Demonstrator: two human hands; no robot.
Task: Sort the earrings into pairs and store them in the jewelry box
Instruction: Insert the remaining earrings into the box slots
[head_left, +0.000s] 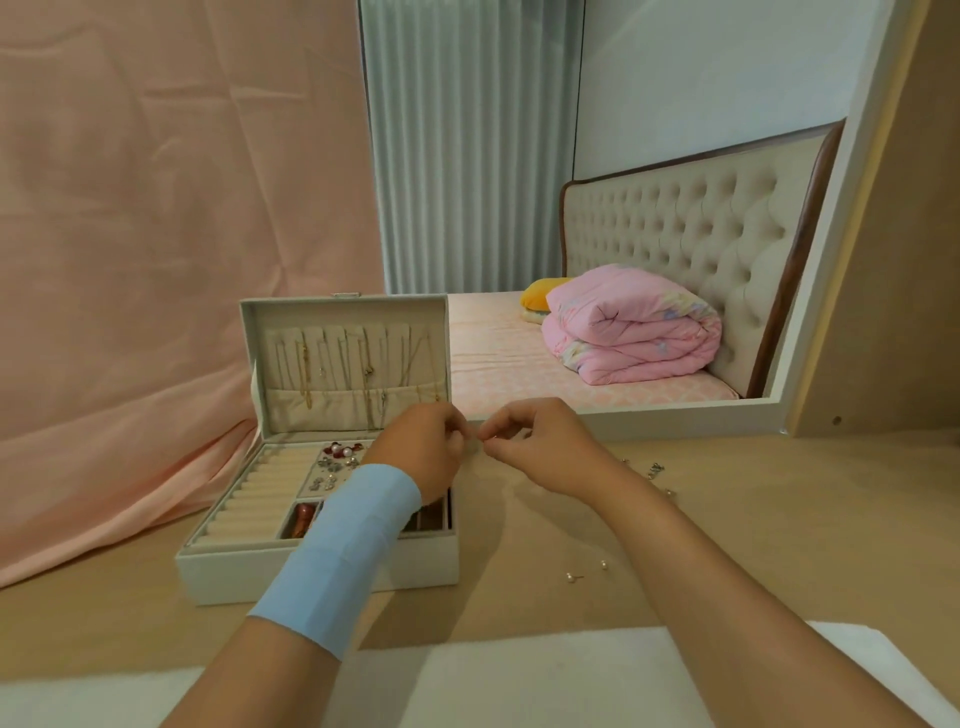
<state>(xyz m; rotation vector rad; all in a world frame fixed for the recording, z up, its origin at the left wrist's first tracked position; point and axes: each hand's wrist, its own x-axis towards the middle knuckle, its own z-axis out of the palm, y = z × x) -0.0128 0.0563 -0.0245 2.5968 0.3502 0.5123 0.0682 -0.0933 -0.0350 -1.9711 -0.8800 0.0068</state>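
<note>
1. The left hand (421, 447) and the right hand (530, 447) are held fingertip to fingertip, each with its fingers curled into a tight pinch. A tiny pale earring (475, 441) is glimpsed between them. Its shape is too small to be made out, so that both hands grip it is judged, not plainly seen.
2. The jewelry box (322, 564) stands open under and to the outer side of the left hand, whose wrist is held over its right-hand compartments. Stored earrings (332, 465) are seen in a compartment just beside that wrist.
3. Loose earrings (655, 470) lie on the table (519, 597) to the outer side of the right forearm. Two pearl studs (587, 570) lie nearer the person, beside the same forearm.
4. The pinched piece could be dropped if either grip is eased too early. It is held beside the box, not over it, so it would probably land on the table and could roll off.
5. The pearl studs could be swept away by the right forearm if it is drawn back low.
6. A mismatch could be stored if the piece is not checked against its partner.
</note>
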